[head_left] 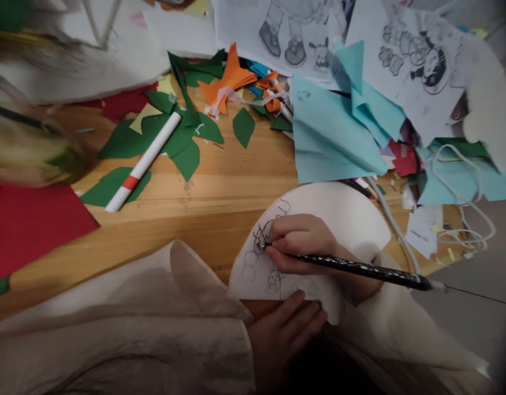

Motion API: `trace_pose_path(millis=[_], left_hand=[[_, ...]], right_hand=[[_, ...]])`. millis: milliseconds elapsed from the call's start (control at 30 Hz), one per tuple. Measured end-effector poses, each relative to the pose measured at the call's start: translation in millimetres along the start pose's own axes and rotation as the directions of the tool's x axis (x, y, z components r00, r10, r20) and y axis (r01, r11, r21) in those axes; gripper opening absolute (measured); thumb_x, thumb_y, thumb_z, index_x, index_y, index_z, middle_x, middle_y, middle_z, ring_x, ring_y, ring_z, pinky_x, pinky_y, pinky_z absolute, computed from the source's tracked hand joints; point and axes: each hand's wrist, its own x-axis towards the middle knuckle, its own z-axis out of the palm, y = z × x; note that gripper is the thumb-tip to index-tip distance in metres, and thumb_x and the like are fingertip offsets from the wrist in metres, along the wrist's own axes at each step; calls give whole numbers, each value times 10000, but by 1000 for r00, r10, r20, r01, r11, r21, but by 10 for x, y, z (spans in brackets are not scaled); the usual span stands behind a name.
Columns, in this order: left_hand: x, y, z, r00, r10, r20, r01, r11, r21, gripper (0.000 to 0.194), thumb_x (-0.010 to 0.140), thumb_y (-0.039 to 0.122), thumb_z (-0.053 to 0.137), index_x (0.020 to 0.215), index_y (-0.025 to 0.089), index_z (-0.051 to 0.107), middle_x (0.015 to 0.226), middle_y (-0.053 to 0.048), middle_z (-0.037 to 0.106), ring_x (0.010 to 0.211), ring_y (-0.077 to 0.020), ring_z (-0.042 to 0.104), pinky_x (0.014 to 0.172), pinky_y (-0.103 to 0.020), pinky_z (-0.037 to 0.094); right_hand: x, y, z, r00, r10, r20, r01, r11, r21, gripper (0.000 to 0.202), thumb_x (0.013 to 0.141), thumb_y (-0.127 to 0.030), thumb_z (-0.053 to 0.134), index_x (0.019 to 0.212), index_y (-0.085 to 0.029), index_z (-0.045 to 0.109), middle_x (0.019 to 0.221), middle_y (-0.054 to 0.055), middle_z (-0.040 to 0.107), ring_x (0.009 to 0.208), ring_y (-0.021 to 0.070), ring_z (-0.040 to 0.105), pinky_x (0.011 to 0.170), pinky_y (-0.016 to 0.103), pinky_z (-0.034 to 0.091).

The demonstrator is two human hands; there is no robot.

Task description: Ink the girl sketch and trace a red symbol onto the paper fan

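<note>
Loose pale sleeves (125,340) spread across the near side, the left one covering part of the tabletop (211,186)'s near edge. From under its cuff the left hand (291,329) reaches forward, palm down and open, fingers slightly spread, their tips on the near edge of a curved white paper (343,214). The paper lies near the tabletop's near edge, right of the middle.

Farther forward, the right hand (300,244) comes in from the right, its forearm slanting in and its side resting on the paper. Thumb and fingers are curled closed around a long black pen (355,266) close to its tip, which meets the line drawings at the paper's left side; the barrel tilts back to the right, over the wrist.

Toward the left edge lies red paper (34,227), with a white marker (143,162) resting on green paper pieces (187,156). Light blue paper (335,131) lies just beyond the white paper, printed sheets (273,33) toward the far edge, and a pale cord (394,227) near the right edge.
</note>
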Motion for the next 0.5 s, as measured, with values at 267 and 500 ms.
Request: trace_pose_path(millis=[267,500], left_hand=[[-2,-14,7,1000,13,-10,-13,1000,4,504,974,249,222,1412,201,467,1477,46,445,1372,-132,371,1184,-336,245],[5,0,9,1000,-10,-18,10,1000,1,530,967,199,179,1402,218,482,1466,69,458,1361,-106,384,1179,-317,259]], right_hand=[[22,-37,7,1000,5,9,-5,1000,6,318,892,-137,528,616,-181,377,659,-21,417,590,80,355,539,243,286],[34,-66,0,1000,13,4,-13,1000,22,302,921,-168,504,637,-186,404,660,-13,452,597,86,400,552,232,315]])
